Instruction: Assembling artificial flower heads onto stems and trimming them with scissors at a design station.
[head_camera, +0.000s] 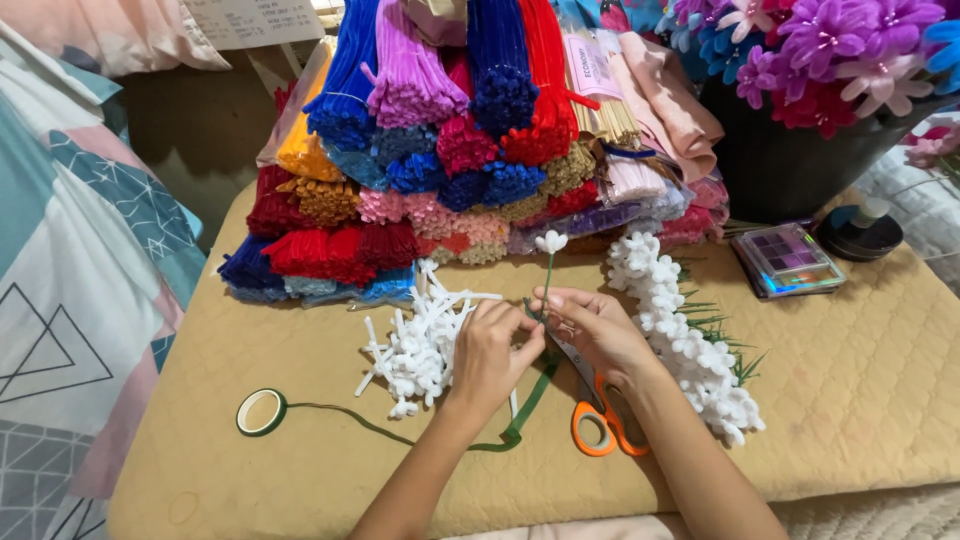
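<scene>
White pipe-cleaner flower on green stem, pinched by L hand & R hand fingers. Green tape roll left; orange scissors under R wrist.

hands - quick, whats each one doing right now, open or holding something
Left hand: closed, pinching the green stem of the small white flower.
Right hand: closed on the same stem, just beside the left.

pipe cleaner stack behind hands | scissors under right wrist | tape roll left (on mat)
</scene>
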